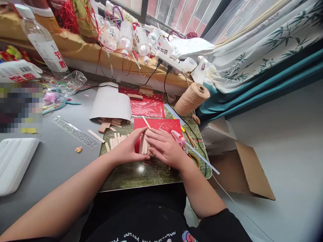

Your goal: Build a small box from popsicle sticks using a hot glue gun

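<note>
A small box built of wooden craft sticks (145, 144) sits between my two hands at the middle of the table. My left hand (130, 146) grips its left side, thumb along the front edge and fingers reaching behind. Across its top and right side lies my right hand (165, 146), fingers bent over it and covering much of the box. One craft stick (146, 122) juts out beyond the fingertips. Loose craft sticks (116, 139) lie left of the box. A pink glue gun (178, 137) with a long glue stick (202, 157) rests beside my right hand.
Behind the box is a red sheet (157, 124). A curved white card (111, 104) stands over more sticks. A twine spool (192, 99), scissors (194, 161) and a black cable (195, 129) are at the right. A plastic stencil ruler (75, 131) and white case (16, 164) lie left.
</note>
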### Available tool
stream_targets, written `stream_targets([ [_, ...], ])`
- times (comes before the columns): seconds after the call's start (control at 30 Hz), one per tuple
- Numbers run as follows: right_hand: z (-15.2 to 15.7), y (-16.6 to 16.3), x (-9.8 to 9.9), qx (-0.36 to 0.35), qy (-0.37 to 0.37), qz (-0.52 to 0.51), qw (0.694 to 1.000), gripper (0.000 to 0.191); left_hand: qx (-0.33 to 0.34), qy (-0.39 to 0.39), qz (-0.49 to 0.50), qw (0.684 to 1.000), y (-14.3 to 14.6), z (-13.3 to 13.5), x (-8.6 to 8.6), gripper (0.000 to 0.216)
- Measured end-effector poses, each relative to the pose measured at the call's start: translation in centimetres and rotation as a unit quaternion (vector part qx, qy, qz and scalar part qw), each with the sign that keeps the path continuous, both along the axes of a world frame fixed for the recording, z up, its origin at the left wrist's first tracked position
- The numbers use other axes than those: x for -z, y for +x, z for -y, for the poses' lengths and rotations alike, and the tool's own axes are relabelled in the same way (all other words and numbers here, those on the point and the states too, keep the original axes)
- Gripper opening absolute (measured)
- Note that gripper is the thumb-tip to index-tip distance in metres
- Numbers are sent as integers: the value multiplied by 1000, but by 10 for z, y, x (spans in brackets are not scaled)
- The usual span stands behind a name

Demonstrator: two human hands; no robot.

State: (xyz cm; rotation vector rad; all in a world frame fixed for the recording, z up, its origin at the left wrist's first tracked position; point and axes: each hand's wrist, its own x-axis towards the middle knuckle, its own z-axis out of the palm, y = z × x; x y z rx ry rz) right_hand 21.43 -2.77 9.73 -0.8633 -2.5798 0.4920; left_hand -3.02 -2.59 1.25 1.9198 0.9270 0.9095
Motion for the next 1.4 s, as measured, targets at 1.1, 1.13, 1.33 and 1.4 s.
stream_targets([
  [1.1,-7,-13,8,24,-41,-117,992,37,-18,-20,-7,1000,0,2,-9,101],
  [1.13,-7,-12,8,24,-46,-120,991,37,-19,-20,-7,1000,0,2,-9,101],
  [1.33,-7,-6,12,10,-55,-120,991,44,-20,-29,-10,999,0,1,-11,105],
  [1.4,-6,-4,13,27,-49,-123,991,48,-21,-31,-13,999,0,1,-12,106],
])
